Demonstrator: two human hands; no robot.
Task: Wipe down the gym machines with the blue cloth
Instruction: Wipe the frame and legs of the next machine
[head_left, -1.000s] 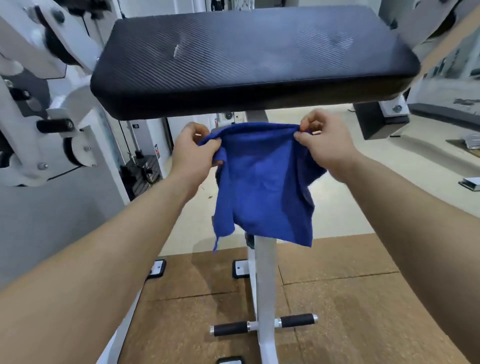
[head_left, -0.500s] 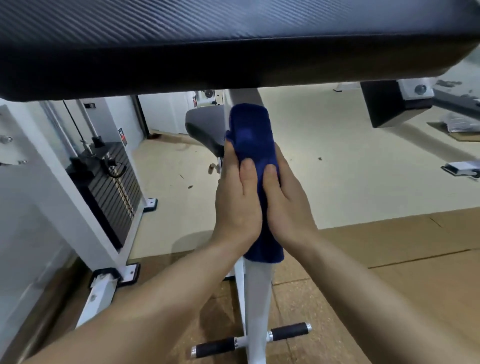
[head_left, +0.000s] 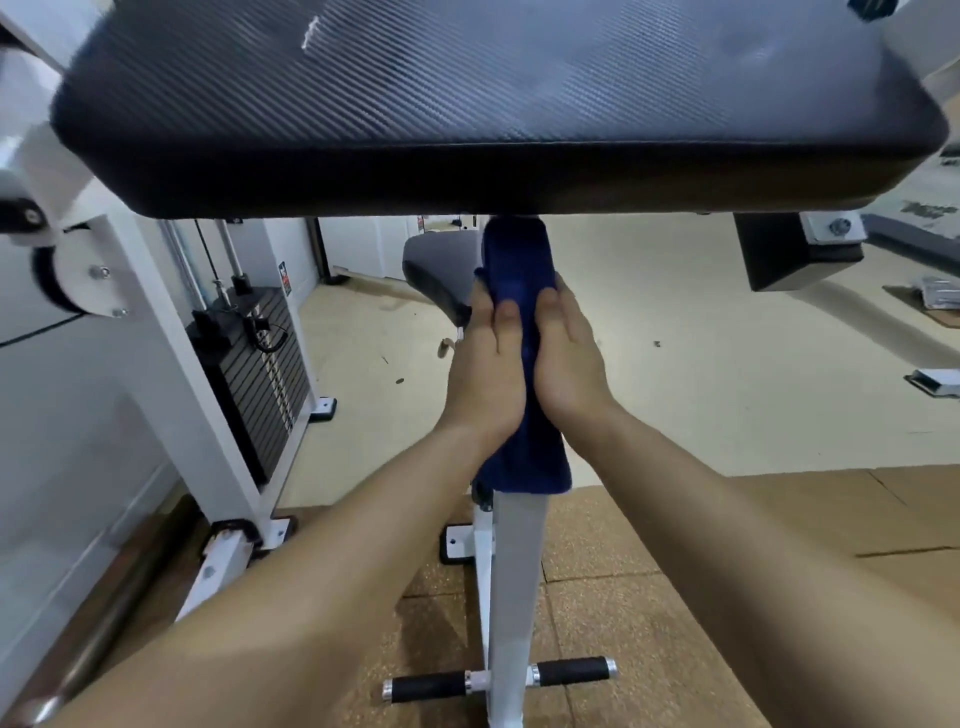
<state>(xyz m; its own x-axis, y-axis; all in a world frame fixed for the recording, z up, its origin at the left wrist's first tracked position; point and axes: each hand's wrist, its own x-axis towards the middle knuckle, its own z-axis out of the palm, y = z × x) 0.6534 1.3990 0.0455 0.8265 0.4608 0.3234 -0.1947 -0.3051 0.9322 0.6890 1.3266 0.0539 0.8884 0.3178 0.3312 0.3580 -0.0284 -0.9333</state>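
Observation:
The blue cloth (head_left: 517, 265) is wrapped around the white upright post (head_left: 514, 582) of a gym machine, just under its big black arm pad (head_left: 467, 104). My left hand (head_left: 485, 374) presses the cloth against the post from the left. My right hand (head_left: 569, 364) presses it from the right. Both hands clasp the cloth-covered post, fingers pointing up. The cloth's lower edge hangs below my wrists, and its top reaches the pad's underside.
A black seat (head_left: 436, 275) sits behind the post. A weight stack (head_left: 254, 374) in a white frame (head_left: 171, 364) stands at left. Black foot pegs (head_left: 498, 678) stick out low on the post. A black bracket (head_left: 795, 254) hangs at right. The floor is cork tile near me and beige farther off.
One second ago I held the cloth spread out by its top corners. It then went around the post, and both hands with the cloth have since slid up toward the pad.

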